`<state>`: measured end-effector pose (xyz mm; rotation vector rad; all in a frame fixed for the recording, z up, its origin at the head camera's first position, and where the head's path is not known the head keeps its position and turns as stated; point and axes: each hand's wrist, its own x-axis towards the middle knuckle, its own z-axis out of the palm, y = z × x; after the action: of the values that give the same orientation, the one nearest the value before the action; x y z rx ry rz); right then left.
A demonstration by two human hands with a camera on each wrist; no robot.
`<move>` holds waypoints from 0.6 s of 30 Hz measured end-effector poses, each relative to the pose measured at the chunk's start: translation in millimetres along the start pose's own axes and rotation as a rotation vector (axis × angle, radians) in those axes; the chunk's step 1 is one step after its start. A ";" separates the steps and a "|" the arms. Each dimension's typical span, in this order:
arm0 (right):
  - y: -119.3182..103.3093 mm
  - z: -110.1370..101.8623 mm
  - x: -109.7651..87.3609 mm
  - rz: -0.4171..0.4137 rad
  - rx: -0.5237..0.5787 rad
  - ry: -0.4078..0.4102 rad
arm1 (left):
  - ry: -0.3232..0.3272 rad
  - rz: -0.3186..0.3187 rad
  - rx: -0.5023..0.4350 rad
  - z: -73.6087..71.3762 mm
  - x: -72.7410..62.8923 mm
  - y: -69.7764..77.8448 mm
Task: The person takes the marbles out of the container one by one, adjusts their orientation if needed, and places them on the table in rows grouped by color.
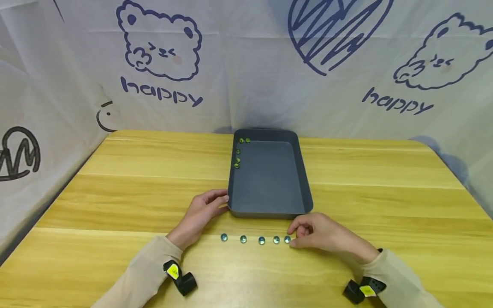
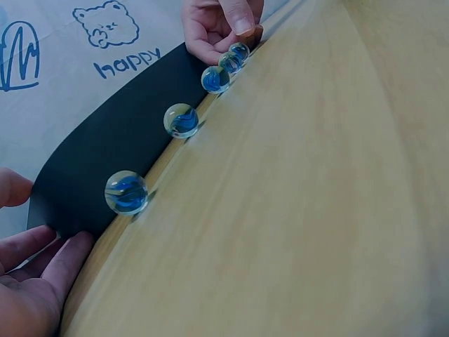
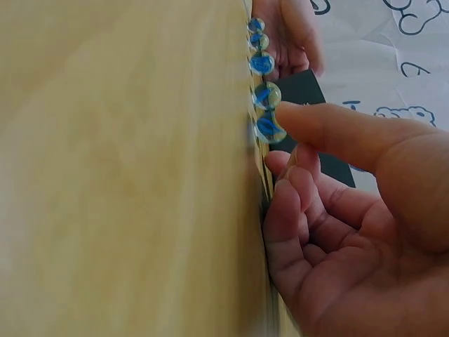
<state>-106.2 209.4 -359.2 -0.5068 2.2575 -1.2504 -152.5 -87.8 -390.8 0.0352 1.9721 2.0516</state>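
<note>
Several clear marbles with blue swirls, among them one at the left end [image 1: 224, 237], lie in a row on the table in front of a dark grey tray [image 1: 269, 213]. At the row's right end my right hand [image 1: 321, 233] has thumb and forefinger about the last marble [image 3: 270, 128], pinching it at the table surface; its other fingers curl inward. My left hand [image 1: 198, 216] rests its fingertips against the tray's left wall near the front corner, fingers only loosely bent. Inside the tray, green-yellow marbles [image 1: 237, 160] lie along its left wall and far left corner.
The wooden table [image 1: 146, 205] reaches back to a white cloth [image 1: 250, 85] with blue drawings. Another cloth side hangs at the left. A black wrist camera [image 1: 185, 283] sits at the left sleeve, another camera [image 1: 354, 291] at the right sleeve.
</note>
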 end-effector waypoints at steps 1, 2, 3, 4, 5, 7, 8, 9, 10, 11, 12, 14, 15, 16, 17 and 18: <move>-0.7 -1.1 0.3 -0.004 -0.003 -0.006 | 0.002 0.003 -0.001 -0.7 -0.6 0.1; -1.0 -2.2 0.6 -0.004 -0.004 -0.015 | 0.002 0.006 -0.001 -1.4 -1.0 -0.1; -1.2 -3.3 0.6 -0.009 -0.001 -0.028 | 0.004 0.007 -0.003 -1.9 -1.4 -0.5; -1.3 -4.7 0.3 -0.011 -0.001 -0.042 | 0.003 0.007 -0.005 -2.5 -1.7 -1.1; -1.3 -6.1 -0.4 -0.012 0.005 -0.058 | 0.003 0.006 -0.008 -2.9 -1.9 -1.8; -0.6 -9.1 -2.6 -0.016 0.016 -0.089 | 0.005 0.003 -0.014 -3.3 -2.3 -3.0; -0.1 -10.7 -4.0 -0.014 0.025 -0.100 | 0.006 0.001 -0.018 -3.4 -2.1 -3.8; 0.2 -12.6 -5.5 -0.015 0.032 -0.106 | 0.008 -0.001 -0.021 -3.3 -2.0 -4.2; 0.5 -14.6 -7.2 -0.013 0.038 -0.108 | 0.009 -0.001 -0.023 -3.2 -1.9 -4.3; 0.7 -16.7 -9.0 -0.010 0.046 -0.106 | 0.010 -0.001 -0.023 -3.1 -1.8 -4.1; 0.6 -18.8 -10.7 -0.004 0.054 -0.100 | 0.010 0.000 -0.021 -3.0 -1.6 -3.9; -0.3 -23.1 -14.0 0.013 0.078 -0.083 | 0.007 0.004 -0.017 -2.9 -1.3 -2.8; -1.1 -25.0 -15.5 0.020 0.090 -0.073 | 0.006 0.006 -0.016 -2.9 -1.0 -2.2; -2.1 -26.3 -16.7 0.029 0.099 -0.060 | 0.006 0.009 -0.014 -2.9 -0.6 -1.8; -3.4 -27.0 -17.4 0.038 0.108 -0.041 | 0.005 0.012 -0.012 -3.1 -0.5 -1.2; -5.0 -27.0 -17.7 0.043 0.109 -0.016 | 0.005 0.015 -0.011 -3.3 0.0 -1.0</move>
<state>-107.6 234.6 -338.4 -0.4245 2.1621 -1.3345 -153.1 -91.0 -391.9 0.0428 1.9691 2.0743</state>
